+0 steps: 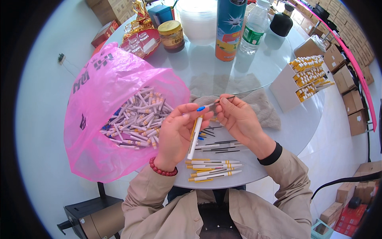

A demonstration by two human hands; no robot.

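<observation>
The left hand [179,129] is gripping a white pen [194,140] and a blue piece [201,108]; the right hand [241,119] is pinching a dark rod [229,98]. Four pens [215,167] are lying on the surface [248,154], seemingly finished; bagged pen parts [139,119] are apparently awaiting work.

Beyond your right hand [242,121] you see a crumpled grey cloth [266,110], then a tall blue-and-orange can [228,34] and a clear bottle [253,34]. Beyond your left hand [174,133] stand a yellow-lidded jar [171,38] and a red tray [151,51] of small glasses [137,43].
</observation>
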